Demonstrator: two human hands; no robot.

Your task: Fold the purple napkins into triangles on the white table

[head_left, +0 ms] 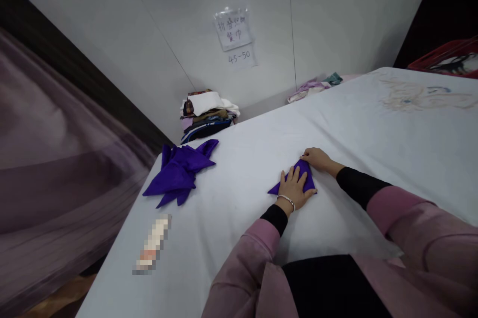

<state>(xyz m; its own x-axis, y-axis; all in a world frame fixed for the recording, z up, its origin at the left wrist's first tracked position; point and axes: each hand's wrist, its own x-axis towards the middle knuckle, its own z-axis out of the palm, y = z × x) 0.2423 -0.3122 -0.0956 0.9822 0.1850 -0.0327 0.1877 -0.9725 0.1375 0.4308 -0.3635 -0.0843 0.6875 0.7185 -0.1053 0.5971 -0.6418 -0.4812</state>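
Cloth (308, 177), one, purple, on a white sheet (239, 238), at four o'clock from the view's centre.
It is folded into a sharp-cornered triangle, its tip at twelve. Of two hands, the left hand (295, 190) has fingers spread flat over it, gripping nothing; the right hand (316, 158) has fingers pinching the tip. From it, at nine: one purple pile (177, 171), pieces too overlapped to count; at ten: one clothes stack (209, 114); at eleven: two notes (233, 34).

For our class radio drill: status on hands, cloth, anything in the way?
Left hand spread flat on folded purple cloth. Right hand at its far tip. Nothing visibly blocking either hand; purple pile apart, leftward.
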